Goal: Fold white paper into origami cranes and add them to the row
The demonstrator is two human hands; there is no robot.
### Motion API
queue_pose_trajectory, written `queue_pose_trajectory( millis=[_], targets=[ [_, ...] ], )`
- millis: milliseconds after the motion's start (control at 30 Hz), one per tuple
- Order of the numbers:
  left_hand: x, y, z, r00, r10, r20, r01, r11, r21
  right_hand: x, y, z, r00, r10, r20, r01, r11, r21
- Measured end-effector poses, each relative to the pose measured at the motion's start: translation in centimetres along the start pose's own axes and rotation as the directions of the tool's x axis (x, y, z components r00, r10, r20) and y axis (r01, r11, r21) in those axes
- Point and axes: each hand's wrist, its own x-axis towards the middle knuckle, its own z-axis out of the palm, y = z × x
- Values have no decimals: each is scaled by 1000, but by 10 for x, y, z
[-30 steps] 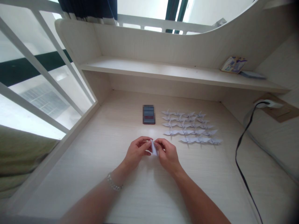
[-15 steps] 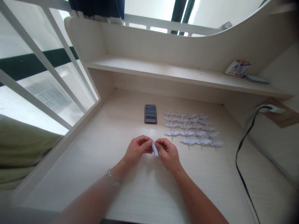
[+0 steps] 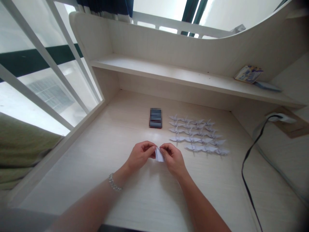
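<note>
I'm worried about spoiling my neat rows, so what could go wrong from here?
The folded white paper is small and pinched between the left hand and right hand, so it might slip or crease badly. The right hand also works close to the nearest row of paper cranes, so a careless move could knock those light cranes out of line.

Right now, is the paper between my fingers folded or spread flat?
Folded: the pale paper pinched between the left hand and right hand shows as a narrow, creased strip, not a flat sheet.
</note>
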Motion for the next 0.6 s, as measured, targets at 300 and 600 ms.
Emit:
queue_pose_trajectory(
  millis=[300, 600],
  targets=[
    [-6, 2, -2, 991, 109, 78, -126, 954, 271, -1, -4, -6, 996, -88, -6, 88, 995, -47],
    [-7, -2, -4, 985, 41, 166, -58, 993, 99, -5, -7, 3, 998, -67, -2, 67, 997, 46]
  ],
)
